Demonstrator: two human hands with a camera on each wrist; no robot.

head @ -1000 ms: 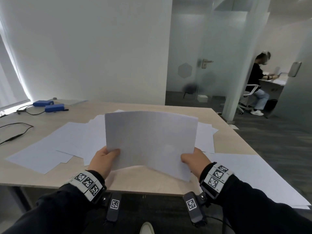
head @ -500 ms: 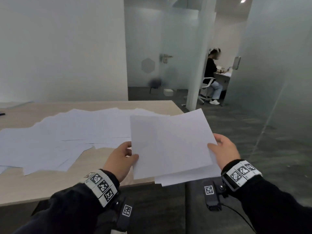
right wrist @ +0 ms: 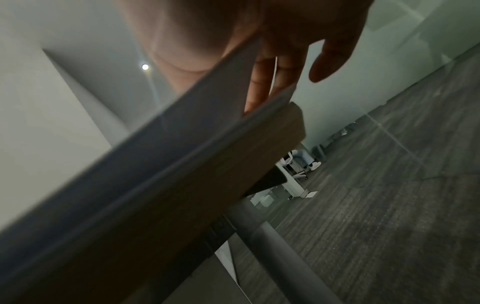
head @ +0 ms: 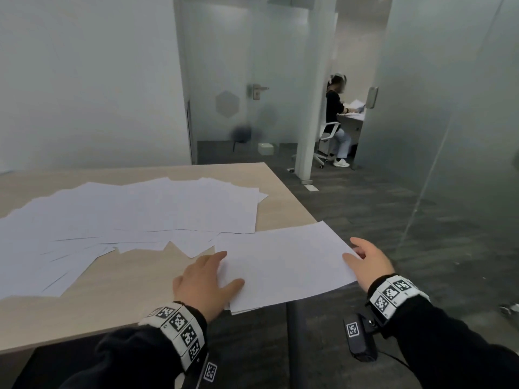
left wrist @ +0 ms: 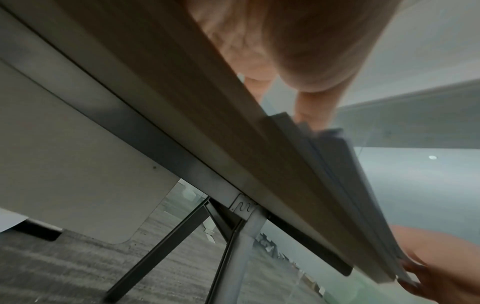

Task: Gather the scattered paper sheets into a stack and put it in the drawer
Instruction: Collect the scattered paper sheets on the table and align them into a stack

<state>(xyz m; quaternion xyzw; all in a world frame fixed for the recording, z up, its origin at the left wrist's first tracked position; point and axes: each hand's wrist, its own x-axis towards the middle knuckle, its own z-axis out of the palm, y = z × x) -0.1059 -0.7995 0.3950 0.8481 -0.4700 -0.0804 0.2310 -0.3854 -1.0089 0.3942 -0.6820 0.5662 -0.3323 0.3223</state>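
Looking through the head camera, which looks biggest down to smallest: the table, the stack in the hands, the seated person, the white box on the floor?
1. table
2. stack
3. seated person
4. white box
The person likely looks small only because they sit far from the camera.

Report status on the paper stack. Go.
Left hand flat, pressing the stack onto the table. Right hand pinches its right edge. Stack overhangs the table corner; loose sheets lie scattered beyond. No drawer in view.
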